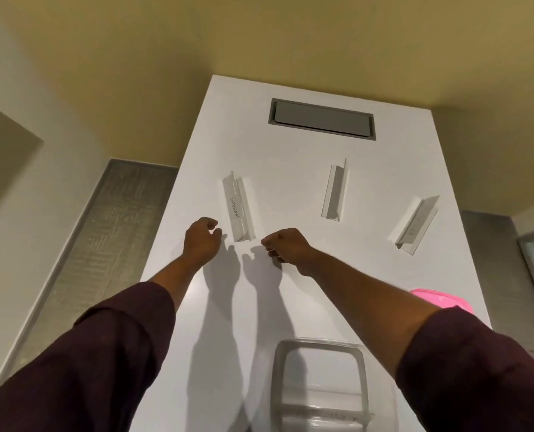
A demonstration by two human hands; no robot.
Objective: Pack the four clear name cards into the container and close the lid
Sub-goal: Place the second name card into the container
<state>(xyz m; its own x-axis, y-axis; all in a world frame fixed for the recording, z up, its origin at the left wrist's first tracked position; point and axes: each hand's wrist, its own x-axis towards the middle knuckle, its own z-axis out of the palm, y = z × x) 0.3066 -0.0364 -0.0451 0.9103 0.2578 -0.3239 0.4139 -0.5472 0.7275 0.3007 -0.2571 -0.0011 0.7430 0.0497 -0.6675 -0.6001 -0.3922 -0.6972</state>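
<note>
My left hand (pixel 200 236) and right hand (pixel 286 244), loosely curled and empty, flank the nearest name card (pixel 238 210); it looks light, stiff, slippery acrylic, so I'd pinch its ends.

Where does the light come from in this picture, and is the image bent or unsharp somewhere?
Head view: both hands, left and right, throw dark shadows on the white table toward the camera, so the light sits ahead and above; the wide lens makes the table narrow strongly with distance; the clear container looks slightly soft.

Dark maroon long sleeves (pixel 112 353) pushed up forearms, loose-fitting; fabric seemingly plain; wrists bare.
</note>
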